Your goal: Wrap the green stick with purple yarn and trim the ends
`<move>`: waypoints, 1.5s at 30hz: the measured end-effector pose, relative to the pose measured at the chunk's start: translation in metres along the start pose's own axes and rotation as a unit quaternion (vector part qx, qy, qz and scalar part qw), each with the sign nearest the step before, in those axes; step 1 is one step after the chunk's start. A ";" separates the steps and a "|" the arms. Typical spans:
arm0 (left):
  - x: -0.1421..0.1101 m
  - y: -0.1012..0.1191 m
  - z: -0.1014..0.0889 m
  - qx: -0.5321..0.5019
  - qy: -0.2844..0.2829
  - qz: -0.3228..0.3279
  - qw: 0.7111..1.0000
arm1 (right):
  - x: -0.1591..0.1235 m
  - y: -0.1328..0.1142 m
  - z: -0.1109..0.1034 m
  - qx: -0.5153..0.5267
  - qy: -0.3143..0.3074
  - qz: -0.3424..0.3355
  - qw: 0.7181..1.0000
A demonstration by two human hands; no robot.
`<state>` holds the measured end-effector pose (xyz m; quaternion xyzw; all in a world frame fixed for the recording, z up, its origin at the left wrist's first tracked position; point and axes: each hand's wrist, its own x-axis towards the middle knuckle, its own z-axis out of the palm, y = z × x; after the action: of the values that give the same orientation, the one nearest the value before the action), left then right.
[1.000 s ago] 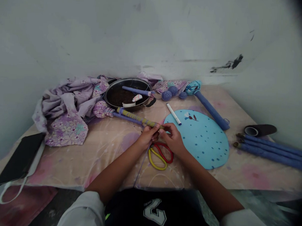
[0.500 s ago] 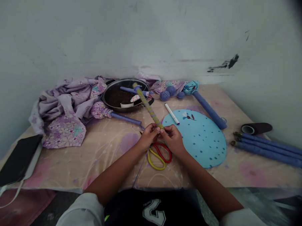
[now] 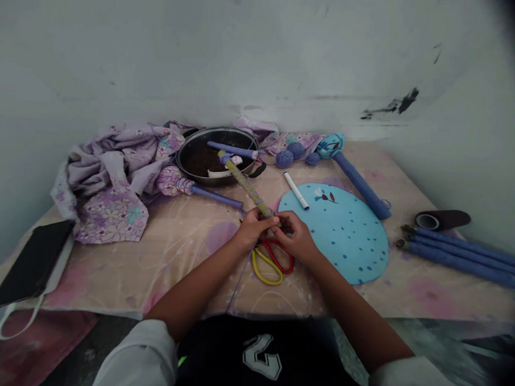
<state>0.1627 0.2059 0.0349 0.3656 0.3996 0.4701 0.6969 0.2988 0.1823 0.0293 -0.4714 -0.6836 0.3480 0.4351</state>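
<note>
A yellow-green stick (image 3: 246, 184) with purple yarn wound around it slants away from me toward the pan. My left hand (image 3: 254, 227) is closed on its near end. Beside it, my right hand (image 3: 293, 231) pinches the same end, fingers bent. Purple yarn (image 3: 240, 277) trails from my hands down to the table's front edge. Directly under the hands lie scissors (image 3: 268, 267) with one red and one yellow handle; their blades are mostly hidden. To the right rests a light blue oval piece (image 3: 345, 236) with dark dots, a white marker (image 3: 296, 190) lying over its edge.
A dark pan (image 3: 190, 176) holding a purple-wrapped stick stands at the back. Floral cloth (image 3: 112, 192) is heaped left, near a black case (image 3: 32, 263). Purple yarn balls (image 3: 284, 158), a cloth-headed stick (image 3: 360, 183), blue-wrapped sticks (image 3: 459, 256) and a dark tube (image 3: 444, 219) lie right.
The stick's far end has dipped and swung slightly left, while both hands stay around its near end. The whole view has shifted a little.
</note>
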 end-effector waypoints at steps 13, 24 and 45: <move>-0.001 0.030 -0.007 -0.034 0.023 0.005 0.999 | -0.001 0.009 -0.015 -0.054 -0.030 -0.043 0.997; 0.007 0.049 -0.034 0.003 0.012 0.062 0.998 | -0.001 0.016 -0.026 -0.025 -0.050 -0.031 0.998; 0.000 0.032 -0.012 -0.014 -0.048 0.004 0.999 | 0.001 -0.004 -0.010 0.129 -0.101 0.101 0.981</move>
<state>0.1403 0.2170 0.0587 0.3795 0.3581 0.4600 0.7184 0.3063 0.1825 0.0366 -0.4407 -0.6220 0.5215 0.3834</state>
